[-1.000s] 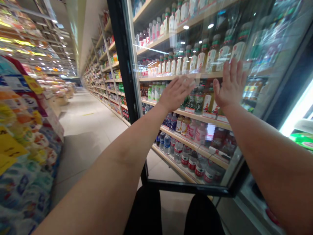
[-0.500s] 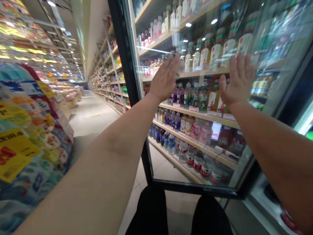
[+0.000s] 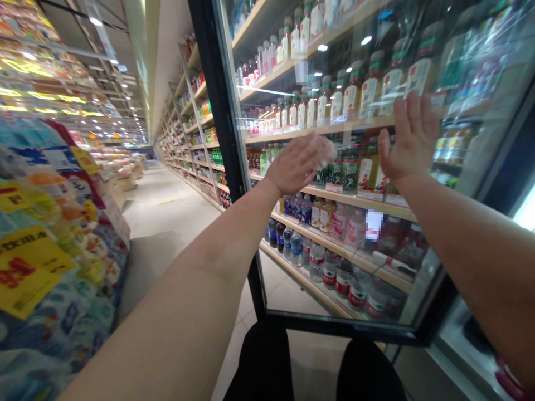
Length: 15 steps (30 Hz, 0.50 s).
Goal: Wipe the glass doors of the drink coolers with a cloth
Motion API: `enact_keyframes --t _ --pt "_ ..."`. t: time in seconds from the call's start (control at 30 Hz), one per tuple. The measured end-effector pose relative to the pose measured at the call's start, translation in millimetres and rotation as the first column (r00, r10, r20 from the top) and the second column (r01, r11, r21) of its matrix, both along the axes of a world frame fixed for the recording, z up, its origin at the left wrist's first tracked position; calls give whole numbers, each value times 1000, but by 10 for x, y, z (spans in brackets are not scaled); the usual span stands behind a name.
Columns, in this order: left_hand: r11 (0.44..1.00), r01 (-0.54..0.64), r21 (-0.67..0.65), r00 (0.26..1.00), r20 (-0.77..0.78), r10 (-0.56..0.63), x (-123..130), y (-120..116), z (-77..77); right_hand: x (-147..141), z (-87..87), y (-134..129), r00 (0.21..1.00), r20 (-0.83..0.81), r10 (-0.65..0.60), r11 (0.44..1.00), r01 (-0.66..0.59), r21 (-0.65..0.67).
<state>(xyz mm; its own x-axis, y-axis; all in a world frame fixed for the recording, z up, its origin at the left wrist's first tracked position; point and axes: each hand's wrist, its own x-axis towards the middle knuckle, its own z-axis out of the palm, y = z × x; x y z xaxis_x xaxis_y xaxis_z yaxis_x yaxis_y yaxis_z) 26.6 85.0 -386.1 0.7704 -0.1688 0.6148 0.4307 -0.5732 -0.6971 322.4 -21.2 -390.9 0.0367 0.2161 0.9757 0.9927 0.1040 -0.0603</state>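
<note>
The glass door point(image 3: 292, 278) has a black frame and stands ajar before me. My left hand point(image 3: 295, 164) is bent over at the wrist against the glass, with a pale, blurred white cloth point(image 3: 329, 151) partly visible at its fingertips. Most of that cloth is hidden beneath the fingers. Higher and to the right, my right hand point(image 3: 409, 136) lies flat on the pane, thumb spread and fingers straight, holding nothing. Through the glass, rows of drink bottles point(image 3: 370, 94) show behind both hands.
Wrapped packs point(image 3: 96, 273) with a yellow price sign point(image 3: 33, 270) are stacked at the left. An aisle floor point(image 3: 156, 223) runs back beside long shelves point(image 3: 200, 117). My legs point(image 3: 267, 362) are just below the door's bottom edge. Ceiling lights reflect in the pane.
My left hand has slid down and to the right across the glass, turning its fingers sideways. My right hand stays flat in nearly the same place on the pane.
</note>
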Motion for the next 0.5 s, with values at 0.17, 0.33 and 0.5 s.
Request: enact_keyframes --t 0.17,0.33,0.5 --pt "1000 5 -17 995 -99 -7 41 -15 -75 19 0 23 1000 7 7 1000 -7 -4" --pt "981 83 -174 864 504 16 -77 260 -85 47 2 59 999 32 -30 1000 30 -1" --pt "955 178 -238 821 570 -11 -8 378 -59 41 4 71 1000 25 2 1000 -2 6"
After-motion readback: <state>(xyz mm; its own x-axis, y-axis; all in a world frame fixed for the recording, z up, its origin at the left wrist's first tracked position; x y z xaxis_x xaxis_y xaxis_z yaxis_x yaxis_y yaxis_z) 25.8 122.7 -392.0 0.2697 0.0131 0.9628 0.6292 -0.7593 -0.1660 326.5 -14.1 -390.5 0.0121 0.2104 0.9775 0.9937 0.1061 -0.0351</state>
